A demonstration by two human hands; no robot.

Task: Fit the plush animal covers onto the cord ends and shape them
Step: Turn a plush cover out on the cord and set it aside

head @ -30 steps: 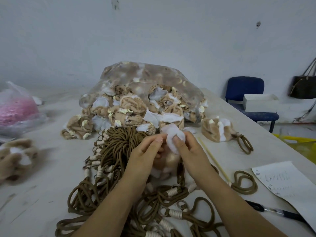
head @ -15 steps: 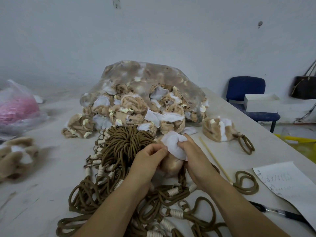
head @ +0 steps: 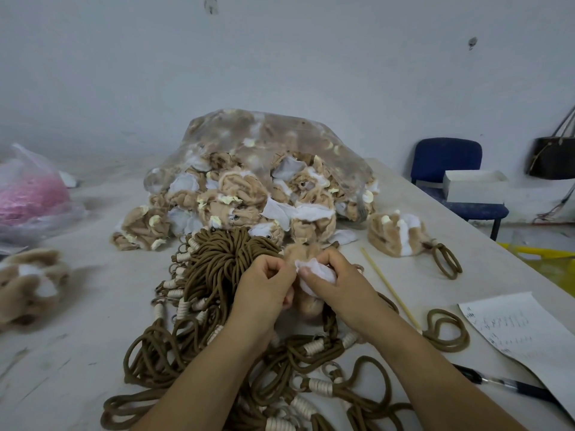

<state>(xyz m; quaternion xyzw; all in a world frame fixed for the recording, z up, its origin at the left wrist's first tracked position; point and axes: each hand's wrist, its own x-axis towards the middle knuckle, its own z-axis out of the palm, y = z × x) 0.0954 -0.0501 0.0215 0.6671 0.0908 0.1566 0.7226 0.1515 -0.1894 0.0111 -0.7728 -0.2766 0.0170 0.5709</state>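
Both hands work one tan and white plush cover (head: pixel 306 301) above a heap of brown cords (head: pixel 217 269) with white-wrapped ends. My left hand (head: pixel 264 284) pinches the cover's tan edge from the left. My right hand (head: pixel 334 286) grips its white fabric from the right. The cord end inside the cover is hidden by my fingers. A fitted plush cover (head: pixel 396 233) with its brown cord loop lies at the right. A clear bag of loose plush covers (head: pixel 249 185) spills open behind the cords.
A thin wooden stick (head: pixel 390 289) lies right of my hands. A paper sheet (head: pixel 522 334) and a black pen (head: pixel 510 385) sit at the near right. More plush pieces (head: pixel 31 281) and a pink-filled bag (head: pixel 28 197) are at the left. A blue chair (head: pixel 451 169) stands beyond the table's right edge.
The white part of the cover has been pulled lower and is now bunched under my right hand. Both hands have drawn closer together over the cover.
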